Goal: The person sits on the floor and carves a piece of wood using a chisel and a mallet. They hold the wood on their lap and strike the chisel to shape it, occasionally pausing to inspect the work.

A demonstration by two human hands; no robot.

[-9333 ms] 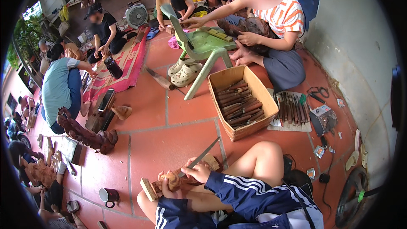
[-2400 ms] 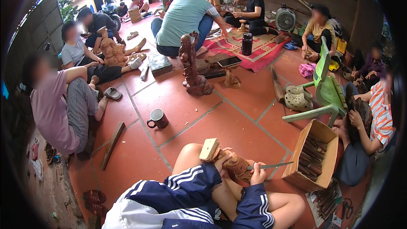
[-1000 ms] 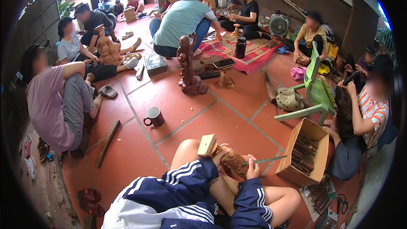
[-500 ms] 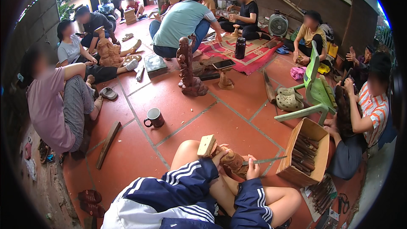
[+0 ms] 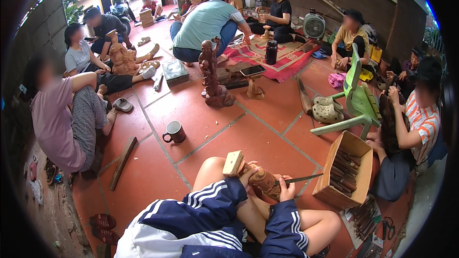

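Observation:
A carved wooden figure (image 5: pixel 262 177) lies slanted across my lap, its pale block-shaped base (image 5: pixel 233 163) pointing up and to the left. My left hand (image 5: pixel 247 174) is wrapped round it just below that base. In my right hand (image 5: pixel 286 190) is a thin, flat metal file (image 5: pixel 306 178), whose long end sticks out to the right. The file's other end meets the carving's surface near its lower part. My fingers partly cover both the carving and the file's gripped section.
To my right stands a cardboard box (image 5: pixel 342 172) of wooden-handled tools, with more tools (image 5: pixel 366 222) beside it. A dark mug (image 5: pixel 175 132), a wood strip (image 5: pixel 123 162), a tall carved statue (image 5: pixel 210 76) and a green chair (image 5: pixel 356 100) stand or lie around. Several people sit nearby.
The file has tilted slightly in my right hand and looks darker; my left hand keeps its hold on the carving. At the far right, a person's raised hand has come down.

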